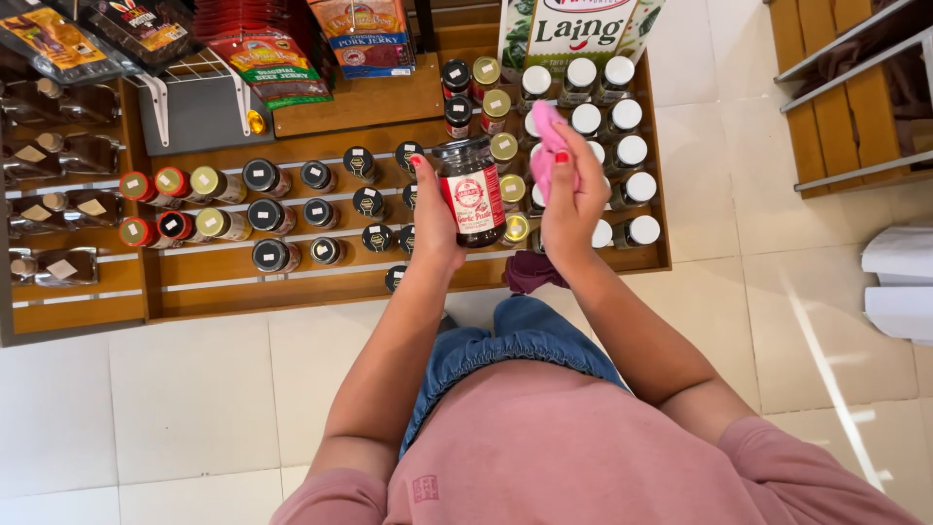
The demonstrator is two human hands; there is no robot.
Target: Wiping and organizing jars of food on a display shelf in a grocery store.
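My left hand [434,209] grips a dark glass jar [471,192] with a black lid and a red-and-white label, held upright above the shelf. Close beside the jar on its right, my right hand [571,194] is closed on a bunched pink cloth [546,146]. The cloth sticks up above my fingers and lies against the jar's upper right side. Both hands hover over the stepped wooden shelf [233,267] of jars.
Rows of black-, gold-, red- and white-lidded jars [262,178] fill the wooden display. Snack packets [360,34] hang at the back, bottles [58,209] lie at the left. A wooden rack [846,107] stands at the right on the white tiled floor [194,389].
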